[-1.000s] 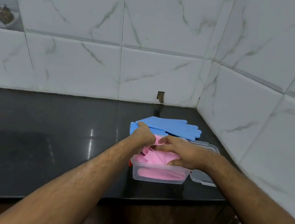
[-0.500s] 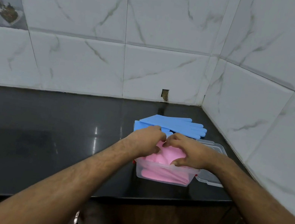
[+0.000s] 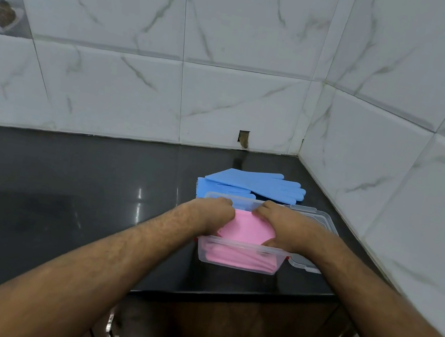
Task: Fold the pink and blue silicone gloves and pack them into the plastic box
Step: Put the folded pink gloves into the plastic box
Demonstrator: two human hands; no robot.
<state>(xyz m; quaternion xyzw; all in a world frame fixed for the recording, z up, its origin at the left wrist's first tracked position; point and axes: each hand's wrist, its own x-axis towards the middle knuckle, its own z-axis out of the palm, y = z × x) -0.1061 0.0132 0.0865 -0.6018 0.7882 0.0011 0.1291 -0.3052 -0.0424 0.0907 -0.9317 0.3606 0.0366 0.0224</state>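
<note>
A clear plastic box (image 3: pixel 242 244) stands near the counter's front edge, right of centre. Folded pink silicone gloves (image 3: pixel 246 227) fill it and bulge a little above the rim. My left hand (image 3: pixel 212 211) presses on their left side, fingers curled down into the far side of the box. My right hand (image 3: pixel 284 226) presses on the right side the same way. Two blue silicone gloves (image 3: pixel 254 184) lie flat on the counter just behind the box, fingers pointing right. My fingertips are hidden inside the box.
The box's clear lid (image 3: pixel 315 218) lies flat right of the box, partly under my right wrist. The black counter (image 3: pixel 63 185) ends in a corner of white marble tiles (image 3: pixel 364 163). A cabinet handle (image 3: pixel 112 333) shows below the counter's edge.
Both hands have moved further over the box and pushed the pink gloves down flatter. The camera has come closer.
</note>
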